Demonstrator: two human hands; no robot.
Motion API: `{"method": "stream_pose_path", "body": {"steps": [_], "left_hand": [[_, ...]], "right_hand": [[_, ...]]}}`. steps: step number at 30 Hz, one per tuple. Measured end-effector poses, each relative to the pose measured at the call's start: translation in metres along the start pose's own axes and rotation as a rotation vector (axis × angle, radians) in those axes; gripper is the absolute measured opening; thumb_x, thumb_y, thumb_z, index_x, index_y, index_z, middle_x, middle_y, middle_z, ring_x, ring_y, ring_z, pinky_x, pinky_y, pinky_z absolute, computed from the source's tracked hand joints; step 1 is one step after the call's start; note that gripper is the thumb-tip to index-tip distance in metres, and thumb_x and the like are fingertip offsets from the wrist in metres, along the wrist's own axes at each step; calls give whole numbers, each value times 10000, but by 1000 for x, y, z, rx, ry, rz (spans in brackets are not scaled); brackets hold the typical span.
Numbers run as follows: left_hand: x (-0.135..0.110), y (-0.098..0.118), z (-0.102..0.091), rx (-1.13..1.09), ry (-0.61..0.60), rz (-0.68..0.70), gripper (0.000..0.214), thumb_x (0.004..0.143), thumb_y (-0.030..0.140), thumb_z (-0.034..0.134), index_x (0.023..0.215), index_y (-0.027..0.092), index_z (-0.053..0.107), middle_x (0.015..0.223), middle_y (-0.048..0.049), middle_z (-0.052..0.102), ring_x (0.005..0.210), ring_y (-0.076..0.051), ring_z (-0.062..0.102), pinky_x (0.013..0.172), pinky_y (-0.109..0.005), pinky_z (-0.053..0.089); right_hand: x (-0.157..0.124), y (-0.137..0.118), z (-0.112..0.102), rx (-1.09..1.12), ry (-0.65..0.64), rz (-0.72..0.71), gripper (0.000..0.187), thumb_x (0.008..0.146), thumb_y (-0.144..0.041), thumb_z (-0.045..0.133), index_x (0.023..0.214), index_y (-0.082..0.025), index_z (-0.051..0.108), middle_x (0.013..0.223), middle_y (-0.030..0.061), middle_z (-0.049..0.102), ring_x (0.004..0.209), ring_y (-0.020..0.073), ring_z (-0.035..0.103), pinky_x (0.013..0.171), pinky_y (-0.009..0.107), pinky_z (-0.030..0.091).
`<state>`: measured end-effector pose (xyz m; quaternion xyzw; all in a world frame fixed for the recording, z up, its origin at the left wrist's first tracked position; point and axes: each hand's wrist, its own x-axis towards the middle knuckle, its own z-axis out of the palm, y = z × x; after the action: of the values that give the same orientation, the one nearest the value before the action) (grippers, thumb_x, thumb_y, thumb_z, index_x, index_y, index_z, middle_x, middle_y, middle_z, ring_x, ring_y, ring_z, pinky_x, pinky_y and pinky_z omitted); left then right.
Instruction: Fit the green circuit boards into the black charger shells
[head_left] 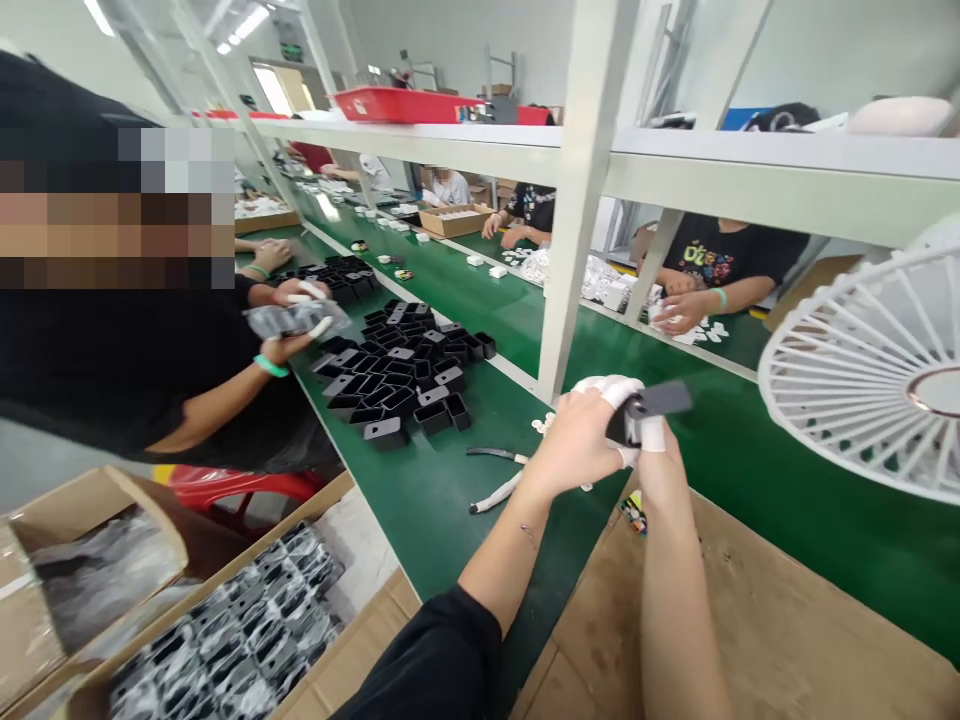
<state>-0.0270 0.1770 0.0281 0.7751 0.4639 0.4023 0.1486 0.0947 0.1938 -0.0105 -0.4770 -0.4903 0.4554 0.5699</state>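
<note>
My left hand (pixel 574 435) and my right hand (pixel 661 462) meet over the green bench, with white covers on several fingertips. Between them is a small black plastic casing (pixel 621 424), partly hidden by the fingers. A flat dark grey plate (pixel 666 398) sticks out to the right above my right hand; whether it is joined to the casing I cannot tell. Both hands are closed around these parts. Left of my left wrist lies a hand tool with two long handles (pixel 495 494), one black and one white, its head hidden by my arm. Small white pieces (pixel 544 423) lie behind my left hand.
A pile of black casings (pixel 401 365) covers the bench to the left, beside a co-worker holding a bagged part (pixel 294 318). A white shelf post (pixel 574 220) stands ahead. A fan (pixel 874 375) stands right, cardboard (pixel 787 610) lies below, and a box of wrapped casings (pixel 232 625) sits lower left.
</note>
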Motion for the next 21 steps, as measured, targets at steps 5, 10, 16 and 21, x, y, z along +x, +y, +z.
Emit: {"method": "stream_pose_path", "body": {"steps": [5,10,16,21], "left_hand": [[-3,8,7,146,63,54,640,746,230,628,1361,291,461,1481,-105,405,1421,-345,300,1067,-512,409],[-4,12,14,147,75,64,653,746,194,594,1375,310,463,1398,-121,445,1320,-351,416,1007,-506,442],[3,-5,16,-481,179,58,699,692,226,694,1346,283,455,1343,-89,510,1246,-272,522,1053,-427,460],[7,-33,10,-1072,237,-204,748,764,539,489,1423,217,345,1420,-152,498,1214,-310,578,977,-510,499]], "right_hand": [[1,-2,3,267,27,-48,542,783,-553,659,1221,-235,641,1303,103,632,1199,299,600,1087,542,405],[-2,-4,1,204,138,-205,475,796,-463,678,1225,-262,651,1301,83,624,1187,272,598,1113,545,372],[-14,-17,-12,-24,-41,-379,721,880,-689,447,1486,-303,385,1473,115,475,1301,300,518,1065,539,434],[-35,-38,-9,-238,-201,-533,744,929,-526,500,1552,-386,119,1605,80,281,1367,268,448,1082,514,428]]}}
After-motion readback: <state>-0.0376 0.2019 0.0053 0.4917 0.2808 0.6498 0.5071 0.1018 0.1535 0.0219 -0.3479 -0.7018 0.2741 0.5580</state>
